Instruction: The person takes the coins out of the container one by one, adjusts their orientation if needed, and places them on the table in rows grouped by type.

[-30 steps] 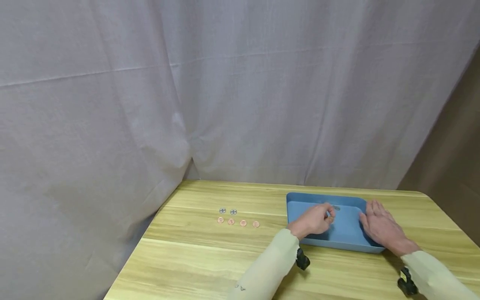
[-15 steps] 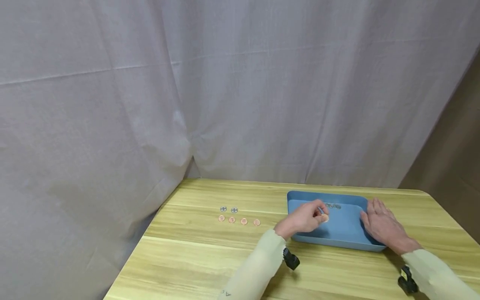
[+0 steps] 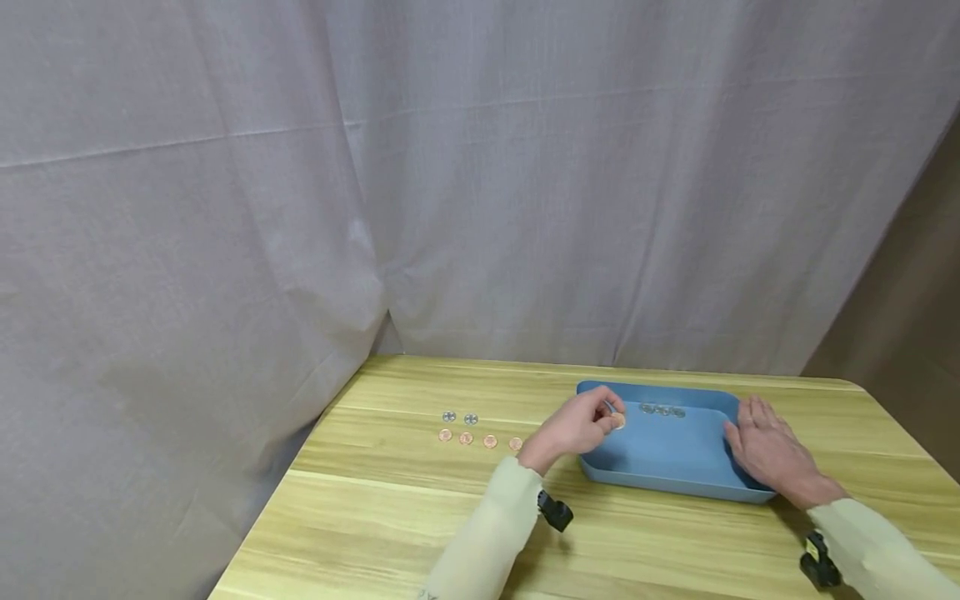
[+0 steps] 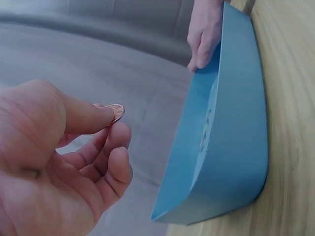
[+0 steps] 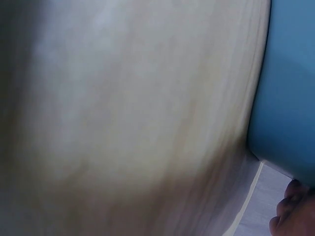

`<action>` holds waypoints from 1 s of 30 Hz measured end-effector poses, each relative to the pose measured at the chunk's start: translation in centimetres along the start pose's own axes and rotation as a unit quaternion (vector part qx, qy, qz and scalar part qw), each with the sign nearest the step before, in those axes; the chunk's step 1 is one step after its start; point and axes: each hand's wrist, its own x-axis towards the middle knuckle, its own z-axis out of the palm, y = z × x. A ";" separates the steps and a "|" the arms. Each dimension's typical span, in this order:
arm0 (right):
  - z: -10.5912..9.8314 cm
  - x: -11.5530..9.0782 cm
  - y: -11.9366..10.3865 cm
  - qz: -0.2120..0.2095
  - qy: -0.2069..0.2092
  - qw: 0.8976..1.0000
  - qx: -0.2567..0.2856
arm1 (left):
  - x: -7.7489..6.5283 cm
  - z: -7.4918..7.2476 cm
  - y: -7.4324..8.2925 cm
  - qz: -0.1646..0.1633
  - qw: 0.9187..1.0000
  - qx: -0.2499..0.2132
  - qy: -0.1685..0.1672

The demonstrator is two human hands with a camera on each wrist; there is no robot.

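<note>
In the head view, my left hand [image 3: 573,427] is raised over the left end of a blue tray [image 3: 675,486]. Between thumb and fingers it pinches a copper-coloured coin [image 4: 117,112], held up on edge in the left wrist view. My right hand [image 3: 772,446] rests on the tray's right edge, fingers straight and pointing away, thumb on the inner side. Several silver coins [image 3: 663,410] lie in a row near the tray's back wall. Left of the tray, two silver coins [image 3: 460,417] sit behind a row of several copper coins [image 3: 491,442] on the table.
The wood-grain table [image 3: 360,525] has a grey curtain [image 3: 487,208] hanging behind and along its left side. A brown surface [image 3: 900,292] stands at the right. The right wrist view mostly shows the blurred tabletop and the tray's outer wall [image 5: 290,98].
My left hand has moved left from the middle of the tray to its left end, with the copper coin now plainly visible in its fingers. The silver coins in the tray have come into sight.
</note>
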 end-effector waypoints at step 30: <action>0.3 0.3 -0.4 -0.004 0.003 1.000 0.014 | -1.7 -4.8 -5.1 -0.068 0.997 -0.026 0.022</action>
